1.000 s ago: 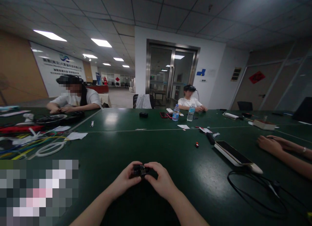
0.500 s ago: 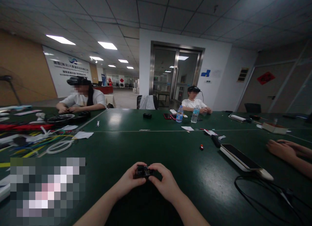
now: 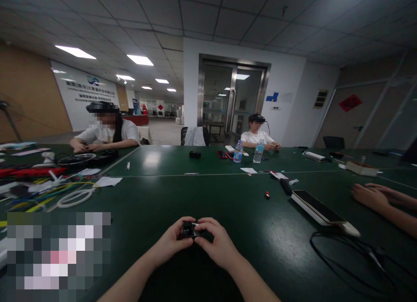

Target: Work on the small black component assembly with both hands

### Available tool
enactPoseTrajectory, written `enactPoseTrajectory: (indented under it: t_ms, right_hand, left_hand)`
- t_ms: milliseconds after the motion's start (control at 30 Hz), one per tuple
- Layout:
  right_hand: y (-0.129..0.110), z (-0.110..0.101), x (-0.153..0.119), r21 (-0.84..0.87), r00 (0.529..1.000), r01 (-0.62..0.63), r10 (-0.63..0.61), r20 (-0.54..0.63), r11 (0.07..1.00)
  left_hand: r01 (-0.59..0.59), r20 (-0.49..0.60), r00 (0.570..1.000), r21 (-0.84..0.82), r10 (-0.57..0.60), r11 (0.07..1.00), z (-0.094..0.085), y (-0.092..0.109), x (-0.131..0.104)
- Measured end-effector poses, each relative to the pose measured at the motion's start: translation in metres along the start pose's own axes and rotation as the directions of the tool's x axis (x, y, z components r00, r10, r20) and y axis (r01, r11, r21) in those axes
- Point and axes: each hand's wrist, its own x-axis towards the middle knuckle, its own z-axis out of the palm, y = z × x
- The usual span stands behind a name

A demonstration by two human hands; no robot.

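Both my hands meet low in the middle of the head view, over the dark green table (image 3: pixel 156 198). Between them is a small black boxy object (image 3: pixel 189 231) with a shiny lighter part; its exact kind cannot be made out. My left hand (image 3: pixel 176 237) grips its left end, fingers above and thumb below. On the right side my right hand (image 3: pixel 213 237) pinches it, with fingers over the top and the thumb underneath. Fingers cover much of the object.
Cables (image 3: pixel 74 198) and papers lie at left. A phone (image 3: pixel 317 206) on a white object and a black cord (image 3: pixel 312 245) lie at right. A small red thing (image 3: pixel 267 195) and bottles (image 3: pixel 238 152) stand farther off. Another person's hands (image 3: pixel 371 198) rest at right; two people sit opposite.
My right fingers have shifted left over the top of the black object, covering more of its right part. My left hand keeps its grip. The view has turned slightly right.
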Motion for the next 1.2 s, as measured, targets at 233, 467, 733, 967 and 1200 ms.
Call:
enactPoseTrajectory:
  t_ms: [233, 467, 733, 967, 1200]
  right_hand:
    - [0.001, 0.002, 0.001, 0.009, 1.000, -0.012, 0.012, -0.002, 1.000]
    - [0.001, 0.002, 0.003, 0.156, 0.993, -0.042, 0.059, -0.103, 0.987]
    - [0.014, 0.000, 0.010, 0.508, 0.964, -0.078, 0.195, -0.182, 0.858]
    - [0.022, -0.007, 0.010, 0.670, 0.885, -0.062, 0.351, -0.305, 0.740]
    - [0.028, -0.018, 0.014, 0.762, 0.793, 0.031, 0.447, -0.413, 0.647]
  left_hand:
    - [-0.006, 0.022, 1.000, 0.006, 0.006, 1.000, 0.002, 0.004, -0.001]
    - [0.021, -0.004, 1.000, -0.010, -0.021, 1.000, 0.002, 0.008, -0.003]
    - [0.030, -0.058, 0.998, -0.040, -0.032, 0.999, 0.002, 0.011, -0.005]
    - [0.057, -0.060, 0.996, -0.030, -0.059, 0.998, 0.000, 0.014, -0.005]
    - [0.073, -0.051, 0.996, -0.029, -0.075, 0.997, -0.001, 0.016, -0.006]
